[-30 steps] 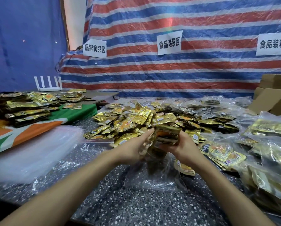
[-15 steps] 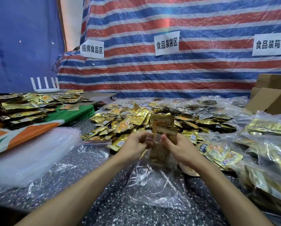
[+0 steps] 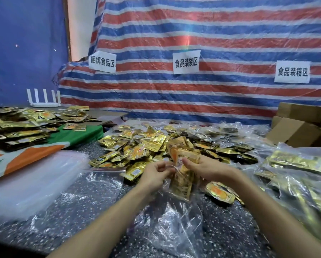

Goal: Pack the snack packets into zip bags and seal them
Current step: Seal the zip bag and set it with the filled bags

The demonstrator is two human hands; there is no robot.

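Squarely between left grip (image 3: pixel 154 176) and right grip (image 3: pixel 210 168): snack packets (image 3: pixel 182 180), zip bag (image 3: pixel 174 226) below.

Snack packets (image 3: pixel 137 146): gold foil, high gloss, creased, with bright glints.
Zip bag (image 3: pixel 174 220): thin clear plastic, crinkled, shiny.
Stack of empty bags (image 3: pixel 35 179), left: milky translucent plastic, smooth, soft sheen.
Desk (image 3: pixel 81 211): dark top with white speckles, stone-like, smooth, dull gloss.
Cloth (image 3: pixel 77 135): green, orange and white fabric, matt.
Tarpaulin (image 3: pixel 193 34) behind: striped woven plastic, wrinkled, faint shine.
Signs (image 3: pixel 186 62): white paper, matt.
Boxes (image 3: pixel 295 131): brown cardboard, matt.
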